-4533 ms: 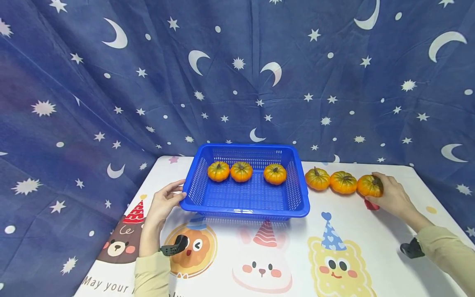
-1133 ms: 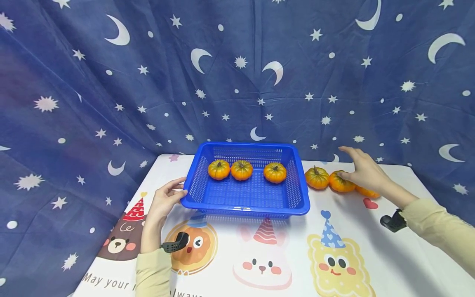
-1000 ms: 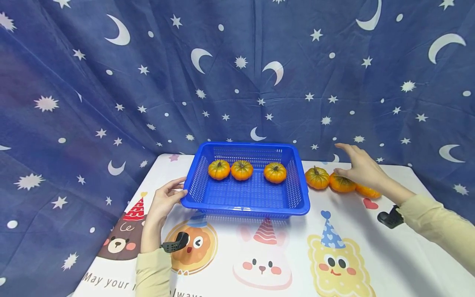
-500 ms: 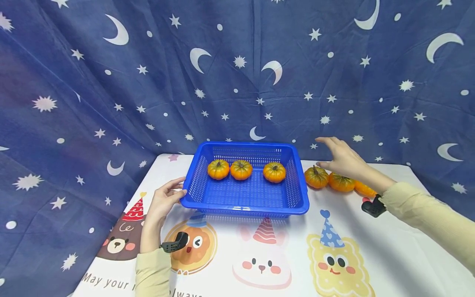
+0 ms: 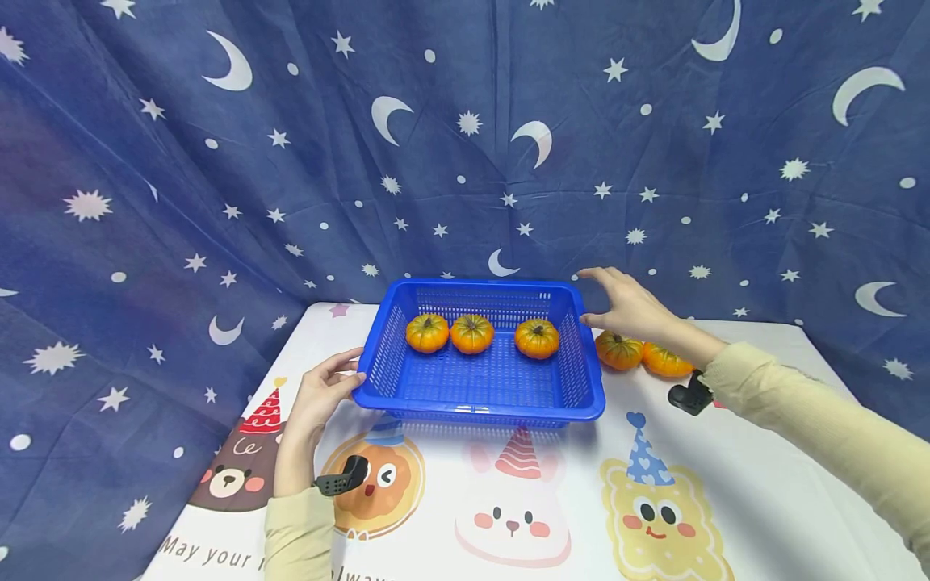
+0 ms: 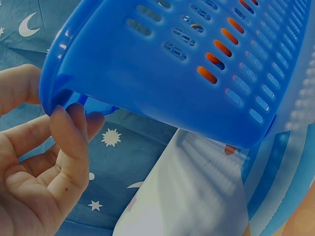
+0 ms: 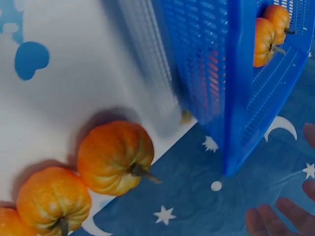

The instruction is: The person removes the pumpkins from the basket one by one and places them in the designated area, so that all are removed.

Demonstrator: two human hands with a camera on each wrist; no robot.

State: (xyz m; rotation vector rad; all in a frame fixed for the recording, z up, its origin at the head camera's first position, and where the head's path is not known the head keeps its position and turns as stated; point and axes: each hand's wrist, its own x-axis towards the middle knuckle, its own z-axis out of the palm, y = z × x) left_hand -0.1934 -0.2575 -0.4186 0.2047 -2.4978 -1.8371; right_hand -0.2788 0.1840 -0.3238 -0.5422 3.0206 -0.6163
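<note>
Gripping a perforated blue plastic basket (image 5: 475, 383) by the left rim, with thumb and fingers of the left hand (image 5: 323, 394) clamped on the edge, while hovering over the far part of the right rim with an empty right hand (image 5: 634, 309), thumb and fingers spread well apart. Touching neither basket nor fruit there, to judge by the right wrist view. Sitting inside, toward the far side: a left mini pumpkin (image 5: 427, 334) and a middle mini pumpkin (image 5: 472, 334) side by side, plus a right mini pumpkin (image 5: 537, 339) set apart. Lying right of the basket on the printed white surface (image 5: 581, 508), in a close row: a first loose pumpkin (image 5: 619, 353), a second loose pumpkin (image 5: 664, 361) and a third loose pumpkin (image 7: 10, 224), shown only in part in the right wrist view. Apparently at the approach step, ahead of any grasp. Calling next, most likely, for lowering the right hand past the rim and closing it round the right mini pumpkin, with the left hand steadying the basket.
</note>
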